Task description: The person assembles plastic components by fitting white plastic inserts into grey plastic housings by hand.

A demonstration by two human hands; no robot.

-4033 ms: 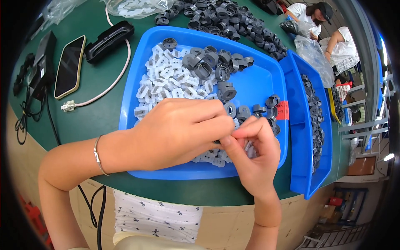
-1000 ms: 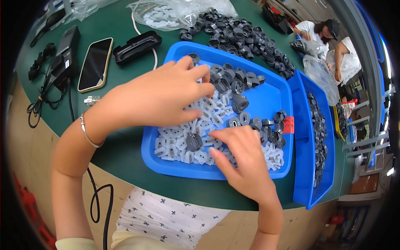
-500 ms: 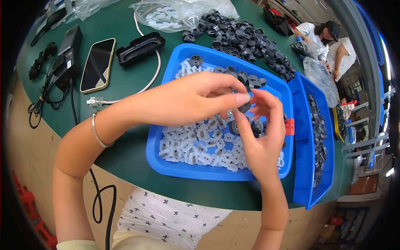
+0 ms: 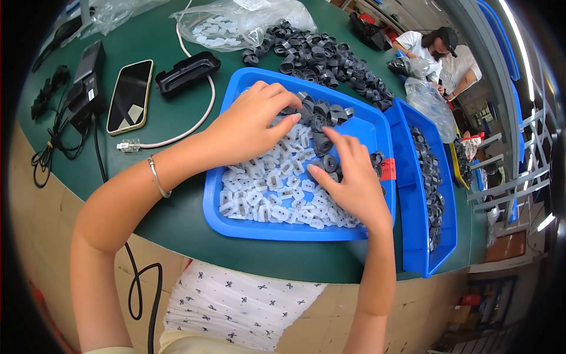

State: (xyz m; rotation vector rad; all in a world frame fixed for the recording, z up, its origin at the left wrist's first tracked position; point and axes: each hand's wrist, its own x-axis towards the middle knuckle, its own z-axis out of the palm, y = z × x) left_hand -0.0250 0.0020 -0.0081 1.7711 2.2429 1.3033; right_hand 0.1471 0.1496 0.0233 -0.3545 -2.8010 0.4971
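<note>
A blue tray holds many small white translucent plastic pieces and a cluster of dark grey round caps. Above the tray's upper left part my left hand reaches in, thumb and fingers apart, its tips beside a dark cap partly hidden by them. My right hand is over the right side, thumb and index finger spread around a few dark caps. I see no piece lifted in either hand. Some fingertips' contact with the caps cannot be made out.
A blue bin of dark parts stands right of the tray. Beyond lie a heap of dark caps and a clear bag of white pieces. A phone, black holder and cables are left. Another person works far right.
My hands have moved apart: the left went leftward, the right lowered toward the caps. The dark cap between their fingertips is no longer held up. The whole view shifted slightly.
</note>
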